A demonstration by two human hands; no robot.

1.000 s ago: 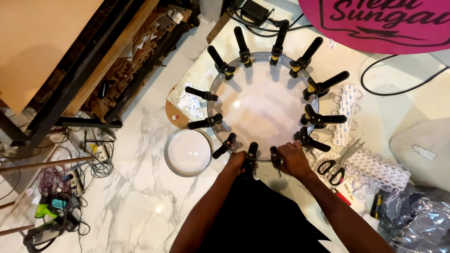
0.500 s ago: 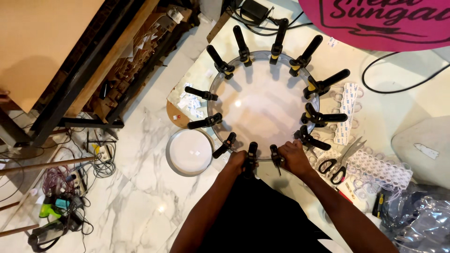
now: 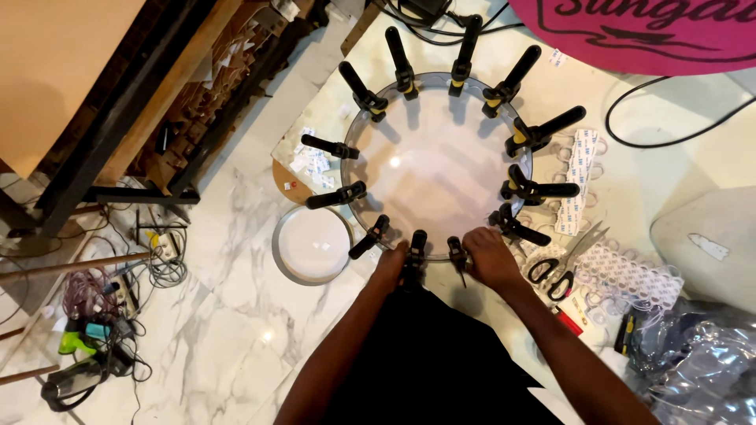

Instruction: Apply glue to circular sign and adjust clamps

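Observation:
A large round white disc with a grey rim (image 3: pixel 441 169) lies on the floor, ringed by several black spring clamps (image 3: pixel 535 189) clipped to its edge. My left hand (image 3: pixel 391 264) grips the black clamp (image 3: pixel 415 250) at the near edge of the rim. Just to its right, my right hand (image 3: pixel 488 256) holds another black clamp (image 3: pixel 457 253) on the same edge. Both forearms reach forward from the bottom of the head view.
A smaller round white disc (image 3: pixel 313 244) lies left of the big one on the marble floor. Black-handled scissors (image 3: pixel 561 271) and sheets of adhesive pads (image 3: pixel 630 275) lie to the right. A pink sign (image 3: pixel 654 31) sits at top right, cables and tools (image 3: pixel 87 346) at lower left.
The view has shifted slightly. Both hands stay on the clamps at the near edge of the rim.

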